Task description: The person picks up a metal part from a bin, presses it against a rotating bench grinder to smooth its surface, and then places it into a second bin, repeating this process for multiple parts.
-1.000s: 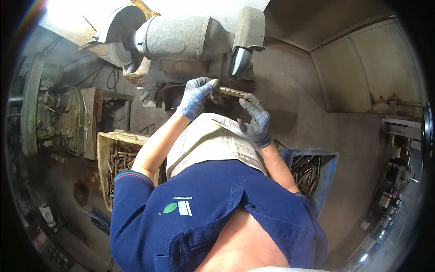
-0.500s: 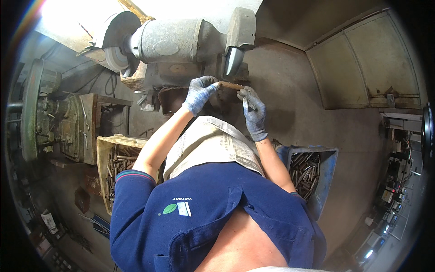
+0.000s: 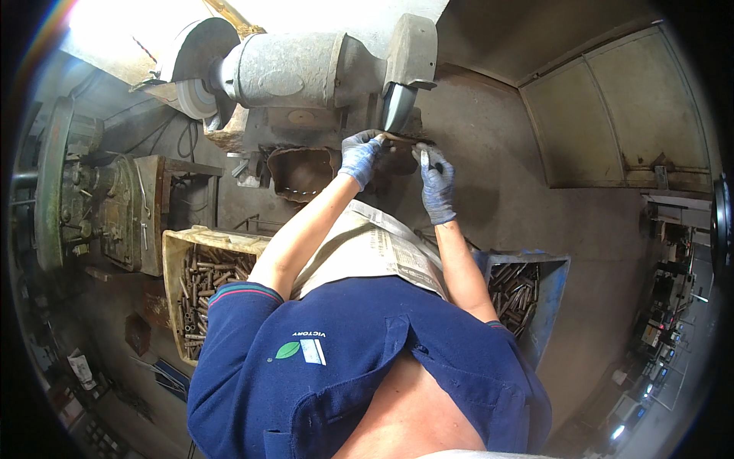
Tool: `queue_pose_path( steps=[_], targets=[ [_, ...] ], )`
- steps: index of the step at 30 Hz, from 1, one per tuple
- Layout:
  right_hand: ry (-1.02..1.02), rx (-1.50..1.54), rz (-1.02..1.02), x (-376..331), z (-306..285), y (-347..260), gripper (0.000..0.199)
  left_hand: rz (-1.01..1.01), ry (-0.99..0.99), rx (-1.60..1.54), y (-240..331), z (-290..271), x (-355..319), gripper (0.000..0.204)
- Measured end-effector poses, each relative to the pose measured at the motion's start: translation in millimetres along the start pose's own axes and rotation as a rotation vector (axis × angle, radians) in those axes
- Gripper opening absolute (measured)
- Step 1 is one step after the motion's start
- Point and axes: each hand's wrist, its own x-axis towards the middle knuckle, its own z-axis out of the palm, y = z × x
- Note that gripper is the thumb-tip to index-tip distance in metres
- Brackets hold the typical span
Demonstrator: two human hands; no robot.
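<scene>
A slim brownish metal rod [image 3: 401,139] lies crosswise between my two gloved hands, just below the right wheel [image 3: 397,107] of a grey bench grinder [image 3: 287,70]. My left hand [image 3: 359,157], in a blue and grey glove, is closed on the rod's left end. At its other end my right hand [image 3: 436,182], gloved alike, pinches it between thumb and fingers. The rod is at the wheel's lower edge; whether they touch I cannot tell.
A yellowish bin [image 3: 174,287] of metal rods stands at my left, a blue bin [image 3: 552,306] of similar parts at my right. Below the grinder is a rusty open container [image 3: 303,174]. A green machine [image 3: 57,187] stands far left, metal panels [image 3: 612,107] at right.
Both hands have moved right with the rod, the left one more, bringing it under the right wheel. The rusty container now shows more fully.
</scene>
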Motion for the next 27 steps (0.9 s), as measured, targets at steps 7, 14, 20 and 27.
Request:
queue_pose_path(
  steps=[7,14,20,27],
  targets=[
    [-0.125,-0.064,-0.022,0,27,7,0.018,0.056,0.066,0.087,17,-24,5,0.007],
    [-0.171,0.016,0.023,4,36,16,0.02,0.062,0.125,0.142,23,-36,8,0.006],
    [-0.087,0.091,0.138,7,0,19,0.025,0.006,0.096,0.18,-2,-9,19,0.008],
    [-0.083,0.124,0.156,8,10,23,0.025,-0.059,0.137,0.14,18,-5,9,0.008]
  ],
)
